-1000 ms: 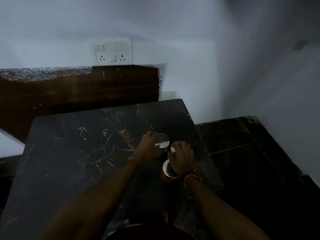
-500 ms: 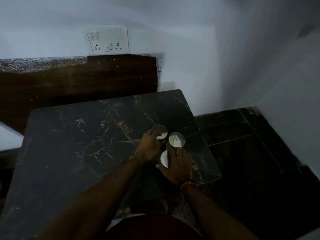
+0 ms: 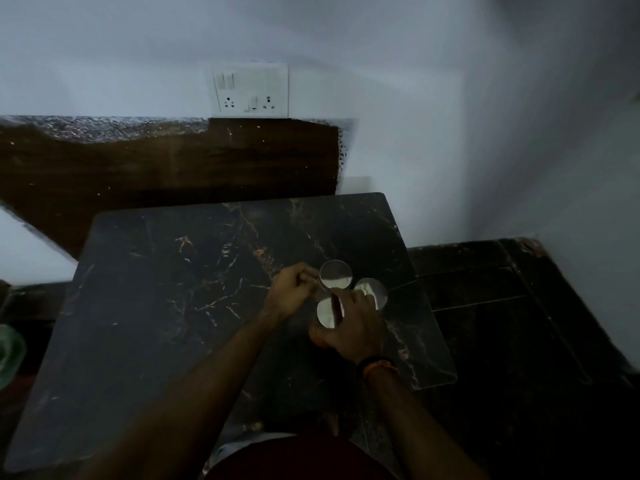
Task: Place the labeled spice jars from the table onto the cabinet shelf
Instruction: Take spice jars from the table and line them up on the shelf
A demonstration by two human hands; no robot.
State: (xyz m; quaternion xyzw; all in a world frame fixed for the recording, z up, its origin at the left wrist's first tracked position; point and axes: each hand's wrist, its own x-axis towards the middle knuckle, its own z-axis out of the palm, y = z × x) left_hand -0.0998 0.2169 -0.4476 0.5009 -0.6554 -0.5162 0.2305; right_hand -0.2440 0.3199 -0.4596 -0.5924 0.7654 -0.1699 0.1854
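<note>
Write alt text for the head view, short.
Dim downward view: two hands work at three round-lidded jars clustered on a dark marble table; the right hand curls over the nearest jar, the left hand beside the farthest jar. White switchboard on the wall behind.

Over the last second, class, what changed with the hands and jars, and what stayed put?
The right hand shifted from the far-right jar onto the near jar, leaving that lid uncovered. The left hand stayed beside the far-left jar. All three jars remain clustered on the table; none was lifted.
</note>
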